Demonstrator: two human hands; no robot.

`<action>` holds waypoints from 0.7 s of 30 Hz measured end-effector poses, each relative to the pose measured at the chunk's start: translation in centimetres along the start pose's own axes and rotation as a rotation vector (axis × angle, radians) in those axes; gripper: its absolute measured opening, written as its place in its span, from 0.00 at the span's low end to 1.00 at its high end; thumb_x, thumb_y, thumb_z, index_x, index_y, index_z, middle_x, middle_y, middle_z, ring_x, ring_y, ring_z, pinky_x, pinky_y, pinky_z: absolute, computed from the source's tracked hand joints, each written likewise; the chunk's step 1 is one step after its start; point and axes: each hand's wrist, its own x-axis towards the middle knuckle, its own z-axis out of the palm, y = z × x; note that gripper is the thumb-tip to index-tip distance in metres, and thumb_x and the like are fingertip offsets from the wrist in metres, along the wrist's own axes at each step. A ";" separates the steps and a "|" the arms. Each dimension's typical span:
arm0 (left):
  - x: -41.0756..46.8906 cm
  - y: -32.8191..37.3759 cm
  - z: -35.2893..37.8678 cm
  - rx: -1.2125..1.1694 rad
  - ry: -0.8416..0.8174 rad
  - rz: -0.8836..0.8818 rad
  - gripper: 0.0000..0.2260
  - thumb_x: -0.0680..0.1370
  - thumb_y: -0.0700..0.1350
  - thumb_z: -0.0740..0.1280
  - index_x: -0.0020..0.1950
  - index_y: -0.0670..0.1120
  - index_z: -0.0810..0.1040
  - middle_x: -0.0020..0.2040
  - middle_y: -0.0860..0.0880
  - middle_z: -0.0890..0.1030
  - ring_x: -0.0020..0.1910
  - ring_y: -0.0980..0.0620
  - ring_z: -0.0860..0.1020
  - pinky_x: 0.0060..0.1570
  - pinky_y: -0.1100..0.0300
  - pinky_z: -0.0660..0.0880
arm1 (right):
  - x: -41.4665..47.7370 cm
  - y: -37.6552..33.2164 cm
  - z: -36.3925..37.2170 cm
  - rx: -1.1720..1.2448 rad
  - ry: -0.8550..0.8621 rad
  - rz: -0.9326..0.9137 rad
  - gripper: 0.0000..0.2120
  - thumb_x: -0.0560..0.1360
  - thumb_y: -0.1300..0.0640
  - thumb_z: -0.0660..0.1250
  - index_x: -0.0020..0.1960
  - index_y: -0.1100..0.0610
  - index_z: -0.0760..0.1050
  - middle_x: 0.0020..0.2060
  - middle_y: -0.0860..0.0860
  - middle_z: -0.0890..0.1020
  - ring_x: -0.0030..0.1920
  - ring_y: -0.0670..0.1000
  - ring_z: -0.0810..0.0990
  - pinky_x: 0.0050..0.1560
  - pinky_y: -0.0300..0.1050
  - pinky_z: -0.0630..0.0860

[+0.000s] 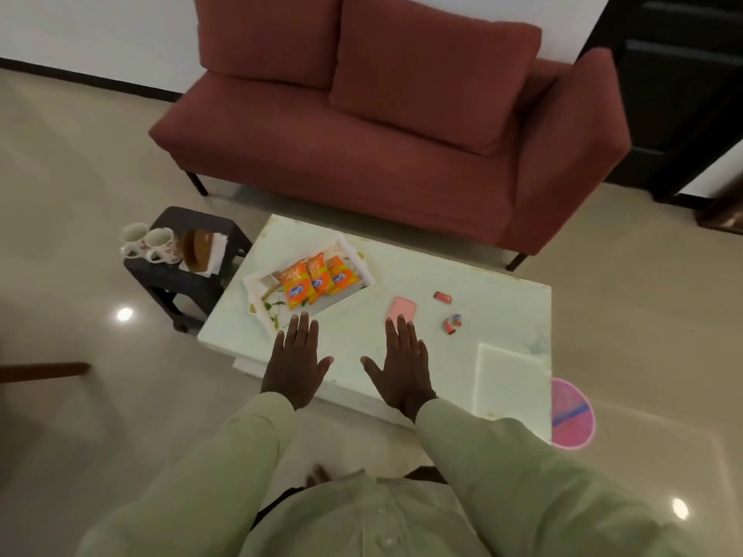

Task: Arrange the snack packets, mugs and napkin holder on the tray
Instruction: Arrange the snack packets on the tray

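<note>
The person wears a plain light green shirt (362, 516). Its long left sleeve (225, 456) and right sleeve (502, 448) end at the wrists. The left hand (295, 357) and right hand (402, 365) are bare.

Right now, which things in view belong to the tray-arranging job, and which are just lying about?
Job: tray, three orange snack packets in it, two mugs and napkin holder on the black stool.
Lying about: pink card, small red wrappers, white board, red sofa.
</note>
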 end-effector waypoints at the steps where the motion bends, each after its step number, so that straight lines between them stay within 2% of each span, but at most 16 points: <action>1: 0.1 -1.4 -0.3 -0.004 -0.002 -0.007 0.33 0.82 0.60 0.50 0.80 0.43 0.45 0.80 0.41 0.43 0.79 0.43 0.43 0.77 0.46 0.49 | 0.3 -1.4 0.5 0.004 -0.001 0.003 0.41 0.77 0.35 0.56 0.81 0.54 0.45 0.81 0.55 0.45 0.80 0.57 0.43 0.77 0.58 0.48; 6: 1.7 -5.7 -0.9 -0.038 -0.004 -0.006 0.33 0.82 0.60 0.50 0.80 0.43 0.45 0.80 0.42 0.44 0.79 0.43 0.44 0.77 0.46 0.49 | 2.4 -5.1 1.7 -0.006 0.000 0.004 0.41 0.77 0.36 0.57 0.81 0.54 0.45 0.81 0.54 0.45 0.80 0.56 0.43 0.77 0.59 0.48; 13: 6.2 -8.3 -1.3 -0.074 -0.020 -0.009 0.33 0.82 0.60 0.51 0.80 0.43 0.46 0.81 0.42 0.46 0.79 0.43 0.45 0.77 0.46 0.50 | 7.5 -5.5 2.1 -0.052 -0.008 0.019 0.40 0.78 0.36 0.57 0.81 0.54 0.45 0.81 0.54 0.45 0.80 0.56 0.43 0.77 0.58 0.48; 21: 11.1 -10.6 -1.7 -0.106 -0.068 -0.006 0.32 0.82 0.59 0.53 0.80 0.44 0.49 0.81 0.43 0.49 0.79 0.44 0.46 0.77 0.46 0.51 | 13.6 -7.2 1.0 0.078 0.005 0.028 0.41 0.77 0.38 0.60 0.80 0.56 0.46 0.80 0.55 0.49 0.80 0.56 0.46 0.77 0.54 0.50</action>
